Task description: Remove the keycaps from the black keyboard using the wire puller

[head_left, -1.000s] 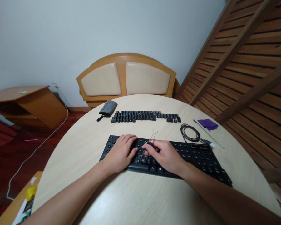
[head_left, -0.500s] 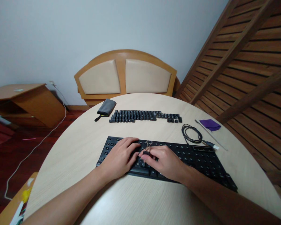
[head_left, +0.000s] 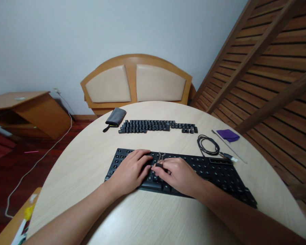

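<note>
A black keyboard lies slantwise on the table, with bare sockets over most of it and a few keycaps on around the space bar. My left hand rests on its left half, fingers spread and touching the keys. My right hand is closed over the middle, gripping a keycap puller with a dark handle. The puller's thin wire loops stick out beyond the fingers, away from me. Thumb and fingertips are low over the keys near my left thumb; what lies beneath them is hidden.
Behind the keyboard, loose keycaps lie in rows. A grey pouch is at the back left. To the right are a coiled black cable, a thin rod and a purple cloth. A chair back stands beyond the table.
My right thumb and fingers have shifted slightly around the puller. The left hand stays in place on the keyboard, and the other items lie as before.
</note>
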